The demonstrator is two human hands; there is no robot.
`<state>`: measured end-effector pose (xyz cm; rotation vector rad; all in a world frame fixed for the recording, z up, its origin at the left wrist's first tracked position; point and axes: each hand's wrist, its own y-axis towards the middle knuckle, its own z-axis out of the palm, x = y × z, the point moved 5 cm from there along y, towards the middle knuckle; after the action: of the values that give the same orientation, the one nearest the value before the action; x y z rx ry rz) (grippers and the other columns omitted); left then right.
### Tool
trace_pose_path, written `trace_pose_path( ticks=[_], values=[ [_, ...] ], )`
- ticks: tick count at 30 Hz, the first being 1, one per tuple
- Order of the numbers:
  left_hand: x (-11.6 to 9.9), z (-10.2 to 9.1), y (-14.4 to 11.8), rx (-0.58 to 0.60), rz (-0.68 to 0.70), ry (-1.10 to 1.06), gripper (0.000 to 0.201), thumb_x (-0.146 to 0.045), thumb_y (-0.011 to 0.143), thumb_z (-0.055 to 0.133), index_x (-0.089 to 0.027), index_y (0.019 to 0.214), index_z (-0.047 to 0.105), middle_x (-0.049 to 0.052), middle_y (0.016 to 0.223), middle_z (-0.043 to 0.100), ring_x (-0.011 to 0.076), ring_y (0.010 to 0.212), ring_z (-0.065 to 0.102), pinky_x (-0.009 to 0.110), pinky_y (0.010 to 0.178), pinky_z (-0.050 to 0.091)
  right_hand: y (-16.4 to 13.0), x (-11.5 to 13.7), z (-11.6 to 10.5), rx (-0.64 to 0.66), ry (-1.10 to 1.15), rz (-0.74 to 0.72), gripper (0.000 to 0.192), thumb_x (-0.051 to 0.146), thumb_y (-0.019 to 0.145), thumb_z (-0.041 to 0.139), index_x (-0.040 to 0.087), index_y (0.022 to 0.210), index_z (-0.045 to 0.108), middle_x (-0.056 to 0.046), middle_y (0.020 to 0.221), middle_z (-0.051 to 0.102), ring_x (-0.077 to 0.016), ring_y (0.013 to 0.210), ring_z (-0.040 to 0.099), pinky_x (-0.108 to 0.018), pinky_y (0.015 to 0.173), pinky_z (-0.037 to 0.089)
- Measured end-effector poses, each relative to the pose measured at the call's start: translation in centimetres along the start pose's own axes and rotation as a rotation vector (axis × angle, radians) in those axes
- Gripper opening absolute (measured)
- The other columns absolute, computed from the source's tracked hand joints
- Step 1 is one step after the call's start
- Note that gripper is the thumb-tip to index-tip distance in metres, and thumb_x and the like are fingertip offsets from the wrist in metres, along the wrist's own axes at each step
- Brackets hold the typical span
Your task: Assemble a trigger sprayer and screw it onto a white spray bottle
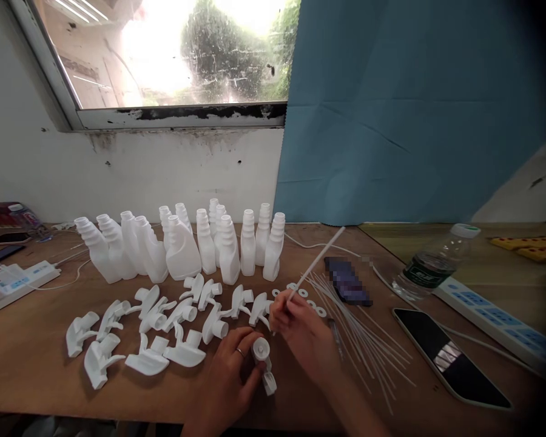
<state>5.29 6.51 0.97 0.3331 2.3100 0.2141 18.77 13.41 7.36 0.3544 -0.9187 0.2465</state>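
Observation:
My left hand, with a ring on one finger, grips a white trigger spray head near the table's front edge, its round collar facing up. Fingers closed, my right hand holds a thin white plastic tube that slants up to the right. Several more trigger spray heads lie scattered left of my hands. Just beyond my right hand are small white ring washers, partly hidden by it. A fan of loose thin tubes spreads on the table to the right of that hand.
White bottles without caps stand in a row at the back. On the right are a phone, a blurred dark device, a water bottle and a power strip. Another power strip with cables lies at left.

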Motion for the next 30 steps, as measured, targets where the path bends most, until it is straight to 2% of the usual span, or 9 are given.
trace_pose_path(
  ticks=[4, 8, 18, 23, 30],
  values=[
    [0.1, 0.2, 0.0, 0.01, 0.008, -0.007, 0.039, -0.026, 0.095, 0.052, -0.03, 0.134, 0.049, 0.008, 0.136, 0.053, 0.0228, 0.126, 0.053, 0.042, 0.106, 0.048, 0.3, -2.3, 1.0, -0.009, 0.109, 0.06, 0.046, 0.044, 0.09, 0.059, 0.02, 0.061, 0.033, 0.007, 0.055, 0.023, -0.0094, 0.049, 0.021, -0.024, 0.046, 0.024],
    [0.0, 0.1, 0.0, 0.007, 0.026, 0.009, 0.04, -0.025, 0.095, 0.052, -0.028, 0.135, 0.049, 0.009, 0.137, 0.053, 0.0232, 0.128, 0.051, 0.043, 0.108, 0.046, 0.4, -3.8, 0.8, -0.05, 0.187, 0.068, 0.052, 0.044, 0.088, 0.062, 0.021, 0.059, 0.026, 0.009, 0.051, 0.014, -0.0076, 0.044, 0.009, -0.024, 0.041, 0.012],
    [-0.7, -0.4, 0.1, 0.006, 0.018, 0.034, 0.044, -0.023, 0.092, 0.056, -0.028, 0.136, 0.052, 0.008, 0.137, 0.056, 0.0249, 0.127, 0.053, 0.044, 0.106, 0.048, 0.4, -4.8, 0.5, -0.062, 0.213, 0.055, 0.052, 0.043, 0.086, 0.061, 0.021, 0.057, 0.023, 0.01, 0.049, 0.013, -0.0068, 0.042, 0.008, -0.024, 0.04, 0.01],
    [-0.5, -0.2, 0.0, 0.003, 0.05, 0.025, 0.046, -0.024, 0.093, 0.056, -0.029, 0.139, 0.049, 0.008, 0.138, 0.055, 0.0253, 0.128, 0.052, 0.045, 0.107, 0.048, 0.3, -5.3, 0.6, -0.071, 0.128, 0.003, 0.054, 0.047, 0.086, 0.063, 0.021, 0.056, 0.025, 0.01, 0.048, 0.017, -0.0059, 0.042, 0.01, -0.024, 0.04, 0.01],
    [-0.1, -0.1, -0.1, -0.006, 0.027, 0.02, 0.044, -0.026, 0.093, 0.057, -0.031, 0.136, 0.051, 0.006, 0.14, 0.054, 0.0259, 0.129, 0.052, 0.045, 0.107, 0.048, 0.1, -6.0, 1.1, -0.033, -0.029, -0.015, 0.059, 0.053, 0.083, 0.068, 0.021, 0.052, 0.029, 0.009, 0.044, 0.023, -0.0047, 0.04, 0.016, -0.024, 0.04, 0.012]
  ],
)
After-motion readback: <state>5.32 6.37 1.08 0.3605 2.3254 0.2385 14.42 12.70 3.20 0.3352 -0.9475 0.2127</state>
